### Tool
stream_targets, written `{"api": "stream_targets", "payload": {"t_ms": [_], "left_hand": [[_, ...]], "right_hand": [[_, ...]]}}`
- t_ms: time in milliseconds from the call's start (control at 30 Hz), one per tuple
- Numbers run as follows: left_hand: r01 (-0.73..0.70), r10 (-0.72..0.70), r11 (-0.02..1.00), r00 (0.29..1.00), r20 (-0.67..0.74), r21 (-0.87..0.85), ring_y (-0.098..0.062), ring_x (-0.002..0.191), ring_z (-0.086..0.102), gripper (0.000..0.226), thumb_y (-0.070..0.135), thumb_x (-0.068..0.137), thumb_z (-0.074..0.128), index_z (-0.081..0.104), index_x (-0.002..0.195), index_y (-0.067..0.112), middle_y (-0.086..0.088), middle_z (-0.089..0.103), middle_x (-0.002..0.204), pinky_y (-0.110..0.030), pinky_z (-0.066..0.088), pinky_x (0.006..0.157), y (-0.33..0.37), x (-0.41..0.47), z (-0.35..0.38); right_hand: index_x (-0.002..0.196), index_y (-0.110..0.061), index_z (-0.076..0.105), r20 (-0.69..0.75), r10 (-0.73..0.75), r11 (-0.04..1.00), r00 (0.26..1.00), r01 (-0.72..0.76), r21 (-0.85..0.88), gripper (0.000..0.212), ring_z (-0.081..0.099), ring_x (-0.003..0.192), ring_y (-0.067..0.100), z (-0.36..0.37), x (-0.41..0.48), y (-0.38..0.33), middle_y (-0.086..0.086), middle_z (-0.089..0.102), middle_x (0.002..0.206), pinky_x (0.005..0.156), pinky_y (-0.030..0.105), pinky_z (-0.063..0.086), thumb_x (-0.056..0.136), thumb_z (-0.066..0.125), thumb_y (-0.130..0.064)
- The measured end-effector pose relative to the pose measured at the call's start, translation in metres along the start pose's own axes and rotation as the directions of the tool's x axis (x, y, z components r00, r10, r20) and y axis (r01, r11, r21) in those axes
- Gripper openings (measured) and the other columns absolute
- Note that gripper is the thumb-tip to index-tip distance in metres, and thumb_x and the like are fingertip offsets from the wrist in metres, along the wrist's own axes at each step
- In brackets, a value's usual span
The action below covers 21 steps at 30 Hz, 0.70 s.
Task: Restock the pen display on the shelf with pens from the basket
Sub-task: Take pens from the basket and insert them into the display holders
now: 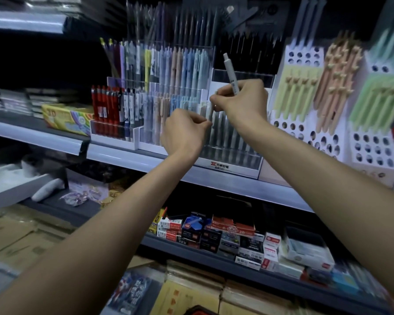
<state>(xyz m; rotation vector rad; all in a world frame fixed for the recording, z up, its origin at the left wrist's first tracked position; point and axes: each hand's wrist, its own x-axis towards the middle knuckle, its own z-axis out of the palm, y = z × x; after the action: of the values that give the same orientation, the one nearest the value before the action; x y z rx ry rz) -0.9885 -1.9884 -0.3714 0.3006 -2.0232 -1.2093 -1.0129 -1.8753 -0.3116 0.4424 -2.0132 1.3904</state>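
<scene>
Together, two hands hovered at a pen display (241, 159)

Nearest, the left hand (184, 130) curled its fingers against grey pen tops in the clear display; blur hid whether its grip held one. Just beyond, the right hand (243, 101) pinched a grey pen (230, 72) in its grip, nearly upright, before the display's back tier. The display stood on the shelf (127, 155).
</scene>
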Motion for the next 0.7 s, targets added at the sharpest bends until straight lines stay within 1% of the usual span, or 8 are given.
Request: {"api": "stream_targets", "payload": {"t_ms": [133,267,333,433,533,600,700], "left_hand": [[0.05,-0.049,0.998,0.999,-0.019,0.025,-0.017,0.083,0.071,0.011,0.038,0.085,0.081,0.081,0.08,0.028,0.008,0.077,0.083,-0.03,0.051,0.067,-0.008,-0.006,0.006],[0.087,-0.086,0.996,0.995,-0.042,0.032,-0.02,0.089,0.072,0.011,0.04,0.086,0.08,0.082,0.086,0.029,0.006,0.079,0.088,-0.03,0.045,0.071,-0.011,-0.012,0.01],[0.088,-0.086,0.995,0.995,-0.053,0.036,-0.02,0.087,0.072,0.011,0.038,0.087,0.079,0.082,0.085,0.028,0.005,0.079,0.086,-0.03,0.043,0.07,-0.011,-0.014,0.011],[0.067,-0.064,0.997,0.996,-0.054,0.048,-0.022,0.085,0.072,0.012,0.037,0.088,0.077,0.081,0.082,0.027,0.005,0.078,0.083,-0.031,0.048,0.07,-0.012,-0.015,0.012],[0.056,-0.053,0.997,0.997,-0.058,0.056,-0.025,0.088,0.073,0.013,0.04,0.089,0.076,0.081,0.086,0.028,0.003,0.079,0.087,-0.035,0.055,0.077,-0.012,-0.015,0.014],[0.052,-0.049,0.997,0.997,-0.059,0.056,-0.027,0.089,0.073,0.014,0.04,0.089,0.076,0.081,0.085,0.028,0.002,0.078,0.086,-0.038,0.057,0.08,-0.012,-0.014,0.016],[0.055,-0.051,0.997,0.997,-0.061,0.057,-0.029,0.084,0.071,0.017,0.038,0.09,0.074,0.078,0.078,0.026,0.001,0.076,0.079,-0.035,0.054,0.074,-0.011,-0.016,0.017]], "right_hand": [[0.077,-0.013,0.077,0.033,0.034,0.999,0.999,-0.033,-0.029,0.013,0.076,0.066,0.014,0.005,-0.006,0.009,0.0,0.076,0.073,0.074,0.039,0.065,0.078,0.089,-0.016],[0.078,-0.014,0.079,0.031,0.06,0.998,0.998,-0.059,-0.036,0.012,0.075,0.065,0.011,0.011,-0.008,0.015,-0.002,0.076,0.072,0.073,0.036,0.065,0.079,0.09,-0.018],[0.078,-0.014,0.078,0.026,0.06,0.998,0.998,-0.059,-0.038,0.013,0.075,0.067,0.014,0.013,-0.007,0.015,-0.001,0.076,0.073,0.074,0.036,0.065,0.08,0.09,-0.018],[0.077,-0.014,0.078,0.03,0.061,0.996,0.998,-0.058,-0.072,0.014,0.075,0.069,0.017,0.015,-0.004,0.016,0.001,0.076,0.074,0.074,0.038,0.065,0.08,0.09,-0.02],[0.077,-0.014,0.078,0.021,0.079,0.991,0.997,-0.077,-0.108,0.015,0.075,0.069,0.017,0.017,0.002,0.018,0.001,0.076,0.073,0.075,0.037,0.064,0.079,0.09,-0.024],[0.077,-0.013,0.078,0.006,0.102,0.988,0.995,-0.101,-0.114,0.017,0.075,0.069,0.018,0.017,0.006,0.019,0.002,0.075,0.073,0.076,0.037,0.064,0.077,0.091,-0.025],[0.076,-0.013,0.076,-0.013,0.12,0.985,0.993,-0.121,-0.12,0.019,0.075,0.067,0.02,0.02,0.009,0.02,0.002,0.075,0.072,0.075,0.039,0.064,0.075,0.091,-0.026]]}}
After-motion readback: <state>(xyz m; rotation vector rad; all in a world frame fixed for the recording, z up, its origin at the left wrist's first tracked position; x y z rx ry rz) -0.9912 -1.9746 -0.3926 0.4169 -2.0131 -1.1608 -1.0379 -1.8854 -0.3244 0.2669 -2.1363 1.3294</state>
